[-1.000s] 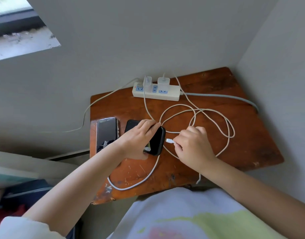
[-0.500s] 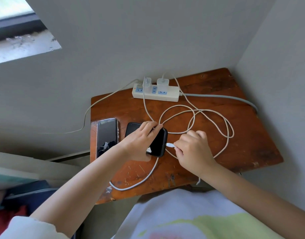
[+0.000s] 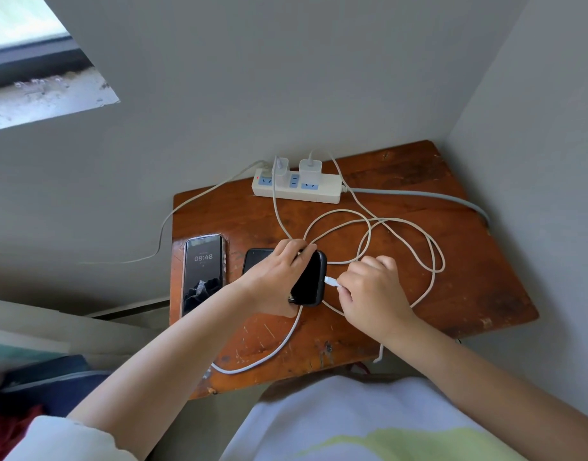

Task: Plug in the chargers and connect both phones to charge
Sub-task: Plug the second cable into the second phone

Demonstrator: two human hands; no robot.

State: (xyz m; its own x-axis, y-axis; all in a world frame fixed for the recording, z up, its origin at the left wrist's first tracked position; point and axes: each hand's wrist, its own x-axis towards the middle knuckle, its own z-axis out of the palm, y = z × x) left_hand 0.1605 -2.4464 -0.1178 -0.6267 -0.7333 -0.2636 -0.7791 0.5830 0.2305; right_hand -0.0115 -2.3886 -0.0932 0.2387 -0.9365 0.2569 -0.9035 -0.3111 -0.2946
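Both chargers [image 3: 310,168] sit in the strip [image 3: 297,189]; left hand [image 3: 275,281] grips the dark phone [image 3: 308,277] while right hand [image 3: 369,287] pinches the connector [image 3: 331,281] at its port, seemingly unseated.

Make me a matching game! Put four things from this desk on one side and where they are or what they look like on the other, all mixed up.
Things:
1. power strip
2. lit phone
3. black phone
4. white plug

Descriptions:
A. held down under the left hand
B. at the back, near the wall
C. pinched by the right hand
D. showing 09:48

Pairs: 1-B, 2-D, 3-A, 4-C
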